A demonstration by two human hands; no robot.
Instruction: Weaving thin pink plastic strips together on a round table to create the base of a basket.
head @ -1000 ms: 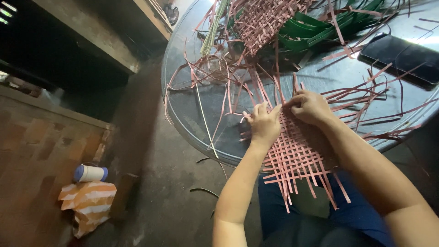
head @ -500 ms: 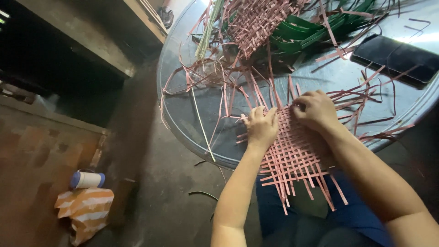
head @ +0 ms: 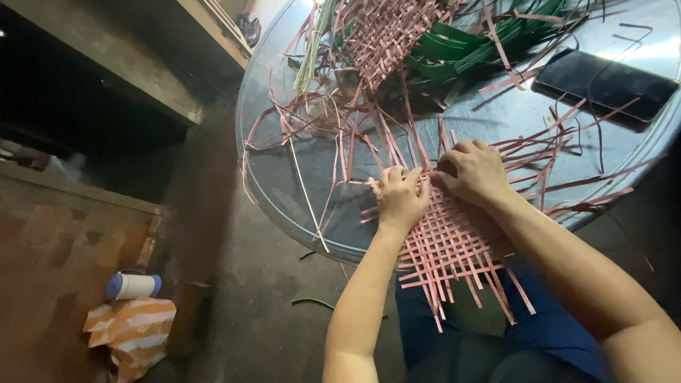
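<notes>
A flat woven mat of pink strips (head: pixel 454 245) lies over the near edge of a round metal table (head: pixel 284 191) and hangs above my lap. My left hand (head: pixel 399 198) presses down on the mat's far left corner, fingers bent over the strips. Beside it, my right hand (head: pixel 474 170) pinches a pink strip at the mat's far edge. Loose pink strips (head: pixel 333 135) fan out from the weave across the table.
A second pink woven piece (head: pixel 386 32) and green strips (head: pixel 461 50) lie at the table's far side. A dark phone (head: pixel 603 85) rests at the right. On the floor at left are a white and blue spool (head: pixel 133 286) and an orange striped bag (head: pixel 131 333).
Both hands stay on the mat's far edge, with only small finger shifts. The view has drifted slightly.
</notes>
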